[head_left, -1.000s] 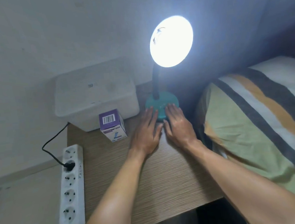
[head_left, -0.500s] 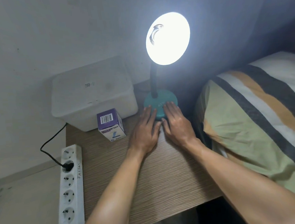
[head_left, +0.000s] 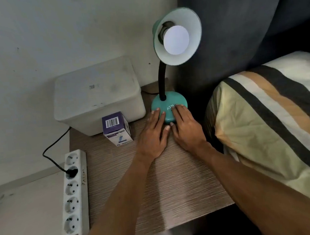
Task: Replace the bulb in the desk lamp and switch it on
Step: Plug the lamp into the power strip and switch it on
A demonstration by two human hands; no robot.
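Teal lamp (head_left: 169, 105) stands at the back of the wood-grain worktop (head_left: 155, 182), its black neck curving up to a shade tilted toward me. I see a round white bulb (head_left: 176, 39) seated inside the shade; it looks unlit. My left hand (head_left: 152, 135) lies flat, palm down, with its fingers (head_left: 157, 115) spread and the tips resting on the front of the lamp's base. My right hand (head_left: 186, 129) lies flat just beside it, fingers together over the base near the white letters. Neither hand grips anything.

Left of the lamp sits a white plastic box (head_left: 98, 97), and a small purple bulb carton (head_left: 117, 128) stands in front of it. A white power strip (head_left: 73, 198) lies along the worktop's left edge with one black plug in and its red switch glowing. A striped pillow (head_left: 271, 123) lies to the right.
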